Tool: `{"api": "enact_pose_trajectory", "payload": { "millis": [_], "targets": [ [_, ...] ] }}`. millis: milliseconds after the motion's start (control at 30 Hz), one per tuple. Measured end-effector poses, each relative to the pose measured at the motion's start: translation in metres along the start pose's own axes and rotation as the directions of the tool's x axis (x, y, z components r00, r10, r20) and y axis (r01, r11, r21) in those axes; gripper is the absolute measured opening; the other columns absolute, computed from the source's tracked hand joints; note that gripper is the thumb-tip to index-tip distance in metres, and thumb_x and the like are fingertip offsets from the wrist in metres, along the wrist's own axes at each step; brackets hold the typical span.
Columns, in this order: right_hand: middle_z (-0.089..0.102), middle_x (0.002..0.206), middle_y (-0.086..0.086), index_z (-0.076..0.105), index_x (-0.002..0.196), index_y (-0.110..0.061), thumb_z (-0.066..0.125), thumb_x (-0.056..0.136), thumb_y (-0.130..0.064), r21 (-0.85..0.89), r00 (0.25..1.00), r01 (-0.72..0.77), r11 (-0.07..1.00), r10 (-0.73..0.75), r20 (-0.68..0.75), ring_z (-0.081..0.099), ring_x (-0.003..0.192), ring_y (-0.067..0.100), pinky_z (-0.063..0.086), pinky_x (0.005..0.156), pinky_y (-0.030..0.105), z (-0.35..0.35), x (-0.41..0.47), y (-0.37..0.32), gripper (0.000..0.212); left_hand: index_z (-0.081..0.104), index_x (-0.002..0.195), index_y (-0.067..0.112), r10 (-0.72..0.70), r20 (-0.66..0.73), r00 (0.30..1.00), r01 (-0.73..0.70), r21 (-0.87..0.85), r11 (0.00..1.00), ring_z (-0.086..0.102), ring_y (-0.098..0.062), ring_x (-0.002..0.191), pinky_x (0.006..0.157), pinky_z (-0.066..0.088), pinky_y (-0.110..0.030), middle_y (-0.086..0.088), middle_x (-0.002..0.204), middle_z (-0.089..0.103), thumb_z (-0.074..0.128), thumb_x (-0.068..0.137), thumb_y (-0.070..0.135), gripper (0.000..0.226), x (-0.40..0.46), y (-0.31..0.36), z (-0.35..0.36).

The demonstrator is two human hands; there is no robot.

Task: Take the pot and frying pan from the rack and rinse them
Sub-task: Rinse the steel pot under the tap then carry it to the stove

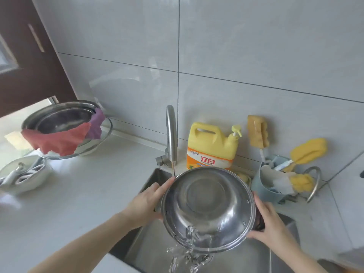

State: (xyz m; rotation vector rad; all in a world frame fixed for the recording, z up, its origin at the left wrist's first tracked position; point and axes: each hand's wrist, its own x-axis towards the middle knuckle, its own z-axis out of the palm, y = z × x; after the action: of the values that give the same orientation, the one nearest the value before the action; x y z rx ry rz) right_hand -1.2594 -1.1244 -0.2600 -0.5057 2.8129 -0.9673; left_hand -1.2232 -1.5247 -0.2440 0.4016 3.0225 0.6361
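Note:
A shiny steel pot (pixel 206 205) is tilted toward me over the sink (pixel 246 261), its open mouth facing the camera. Water pours out over its near rim into the basin. My left hand (pixel 146 203) grips the pot's left side, and my right hand (pixel 269 223) grips its right side at a dark handle. The faucet (pixel 171 134) stands just behind the pot's left rim, a thin stream running from its spout. No frying pan or rack is visible.
A yellow detergent jug (pixel 212 146) stands behind the sink. A blue caddy (pixel 266 186) with yellow sponge brushes sits at the right. On the left counter are stacked steel basins (pixel 65 117) draped with a red cloth (pixel 57 138), and a white bowl (pixel 21 178).

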Motion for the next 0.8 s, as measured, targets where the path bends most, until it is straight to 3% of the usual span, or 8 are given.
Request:
{"api": "enact_pose_trajectory", "payload": {
  "millis": [100,167,267,333,400,500,667,800],
  "targets": [
    [0.033,0.107,-0.014,-0.018,0.138,-0.066,0.091,0.064,-0.032,-0.182,0.996,-0.008,0.983,-0.009,-0.09,0.055,0.076,0.005,0.041,0.062,0.01,-0.017,-0.017,0.003,0.137,-0.004,0.154,0.038,0.201,-0.228,0.953,-0.195,0.051,0.98,0.04,-0.012,0.075,0.062,0.039,-0.019,0.001,0.088,0.043,0.092,0.062,0.03,0.133,-0.001,0.011,0.018],
    [0.035,0.105,-0.011,-0.009,0.148,-0.055,0.093,0.058,-0.03,-0.277,0.981,0.024,0.961,-0.076,-0.18,0.055,0.063,0.006,0.044,0.058,0.014,-0.029,-0.026,0.001,0.139,0.006,0.156,0.027,0.303,-0.356,0.884,-0.287,0.1,0.953,0.04,-0.013,0.074,0.062,0.039,-0.021,-0.003,0.087,0.046,0.09,0.064,0.025,0.125,0.002,0.016,0.018],
    [0.04,0.11,0.001,0.009,0.155,-0.037,0.092,0.054,-0.025,-0.389,0.904,0.084,0.917,-0.235,-0.358,0.05,0.067,0.005,0.053,0.047,0.029,-0.048,-0.033,-0.003,0.131,0.006,0.156,0.025,0.431,-0.484,0.761,-0.366,0.228,0.902,0.044,-0.018,0.075,0.062,0.039,-0.025,-0.006,0.094,0.043,0.073,0.08,0.027,0.102,0.008,0.026,0.001],
    [0.042,0.112,0.008,0.027,0.149,-0.023,0.083,0.068,-0.032,-0.441,0.81,0.155,0.884,-0.369,-0.455,0.051,0.073,0.006,0.058,0.051,0.036,-0.063,-0.033,-0.015,0.099,0.004,0.156,0.025,0.476,-0.523,0.707,-0.384,0.28,0.88,0.044,-0.02,0.076,0.059,0.041,-0.027,-0.006,0.097,0.042,0.069,0.082,0.027,0.099,0.012,0.032,-0.014],
    [0.042,0.113,0.013,0.039,0.133,-0.007,0.056,0.09,-0.052,-0.481,0.746,0.2,0.854,-0.451,-0.491,0.053,0.081,0.018,0.059,0.065,0.032,-0.077,-0.032,-0.028,0.065,0.004,0.156,0.027,0.494,-0.562,0.664,-0.381,0.314,0.869,0.045,-0.021,0.076,0.052,0.045,-0.032,-0.008,0.099,0.042,0.068,0.082,0.028,0.098,0.013,0.038,-0.03],
    [0.044,0.11,0.019,0.042,0.125,-0.001,0.044,0.095,-0.052,-0.529,0.667,0.246,0.812,-0.538,-0.516,0.047,0.091,0.024,0.038,0.1,0.015,-0.095,-0.033,-0.04,0.059,0.004,0.156,0.028,0.535,-0.597,0.597,-0.397,0.359,0.844,0.05,-0.025,0.073,0.046,0.049,-0.033,-0.011,0.099,0.044,0.075,0.078,0.023,0.105,0.015,0.044,-0.055],
    [0.044,0.11,0.02,0.039,0.124,0.001,0.063,0.086,-0.028,-0.649,0.488,0.297,0.701,-0.695,-0.528,0.047,0.092,0.032,0.033,0.101,0.013,-0.117,-0.031,-0.061,0.054,0.0,0.156,0.028,0.587,-0.615,0.526,-0.39,0.439,0.809,0.054,-0.029,0.065,0.046,0.049,-0.037,-0.012,0.095,0.045,0.078,0.081,0.02,0.108,0.017,0.046,-0.085],
    [0.043,0.11,0.02,0.026,0.137,-0.01,0.065,0.082,-0.023,-0.662,0.441,0.345,0.665,-0.738,-0.511,0.047,0.092,0.033,0.031,0.104,0.012,-0.121,-0.028,-0.068,0.068,-0.001,0.156,0.029,0.593,-0.615,0.519,-0.377,0.457,0.805,0.049,-0.026,0.067,0.045,0.047,-0.036,-0.012,0.094,0.044,0.081,0.078,0.017,0.113,0.016,0.046,-0.092]
  ]
}}
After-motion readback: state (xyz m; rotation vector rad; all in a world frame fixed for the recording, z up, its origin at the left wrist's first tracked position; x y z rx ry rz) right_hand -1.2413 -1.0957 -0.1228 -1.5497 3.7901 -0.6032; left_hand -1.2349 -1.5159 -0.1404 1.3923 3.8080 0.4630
